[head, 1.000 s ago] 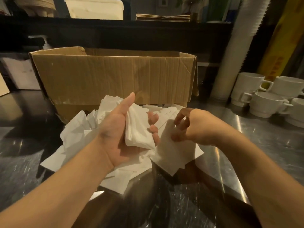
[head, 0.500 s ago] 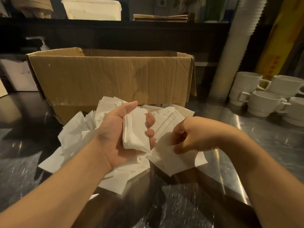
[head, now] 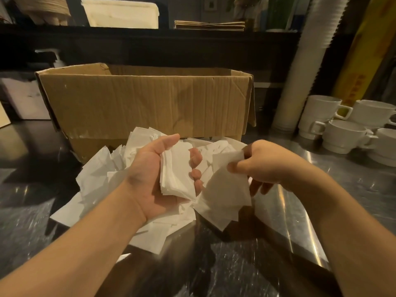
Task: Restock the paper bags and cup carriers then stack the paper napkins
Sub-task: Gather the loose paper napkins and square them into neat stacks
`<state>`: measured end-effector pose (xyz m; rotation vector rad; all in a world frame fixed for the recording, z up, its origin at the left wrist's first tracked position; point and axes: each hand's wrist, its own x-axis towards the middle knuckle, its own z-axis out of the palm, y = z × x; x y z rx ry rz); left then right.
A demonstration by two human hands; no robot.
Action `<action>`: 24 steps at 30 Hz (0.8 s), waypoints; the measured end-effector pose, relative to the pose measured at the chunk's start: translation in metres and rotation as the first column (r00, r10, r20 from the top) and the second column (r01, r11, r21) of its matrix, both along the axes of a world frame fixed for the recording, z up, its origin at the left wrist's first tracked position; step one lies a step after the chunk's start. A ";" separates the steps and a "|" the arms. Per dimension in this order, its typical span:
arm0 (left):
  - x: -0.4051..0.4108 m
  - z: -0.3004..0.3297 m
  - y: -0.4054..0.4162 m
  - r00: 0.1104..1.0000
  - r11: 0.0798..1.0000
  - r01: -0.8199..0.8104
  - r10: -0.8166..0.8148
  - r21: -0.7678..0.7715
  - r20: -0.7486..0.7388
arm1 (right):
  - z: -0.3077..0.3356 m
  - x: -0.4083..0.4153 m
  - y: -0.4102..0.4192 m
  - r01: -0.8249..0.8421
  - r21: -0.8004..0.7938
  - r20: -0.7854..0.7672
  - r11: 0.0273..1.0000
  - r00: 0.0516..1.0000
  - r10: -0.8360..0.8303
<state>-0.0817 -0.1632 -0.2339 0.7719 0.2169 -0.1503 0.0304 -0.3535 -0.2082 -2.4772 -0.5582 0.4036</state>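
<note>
Both our hands are busy with napkins: the left hand [head: 154, 179], palm up, cups a neat stack of napkins [head: 175, 174] with thumb on the far edge and fingertips curled over the near side, while the right hand [head: 263, 163] pinches a single napkin [head: 225, 189] between thumb and forefinger. Half a second ago that right hand was a low fist pressed into the pile; now it has lifted and turned, and the sheet hangs free from it, just beside the stack. Our left hand has barely shifted. Underneath lies the loose pile of napkins [head: 100, 181], thin, soft, white squares lying at all angles on the counter [head: 300, 211], which is scuffed, reflective steel. Behind the pile stands an open cardboard box [head: 147, 101], corrugated, creased and worn along its lower edge. To the right are glossy white ceramic cups [head: 342, 138], stacked in twos, beside a tall ribbed column of nested white cups [head: 300, 71]. Flat brown paper sheets [head: 209, 25] rest on the dark shelf [head: 150, 37] above.
</note>
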 end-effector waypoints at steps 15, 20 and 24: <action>-0.001 0.000 -0.001 1.000 1.000 0.005 -0.004 0.025 -0.006 | -0.002 0.006 0.000 -0.012 0.009 0.034 1.000 0.999 0.012; -0.001 0.002 -0.001 1.000 0.999 -0.001 0.002 0.040 -0.012 | -0.008 0.011 0.000 0.060 -0.019 0.142 0.998 0.988 -0.057; -0.002 0.002 -0.002 0.999 0.999 -0.020 0.021 0.049 -0.026 | -0.010 0.013 0.001 0.055 0.043 0.122 0.998 0.991 -0.060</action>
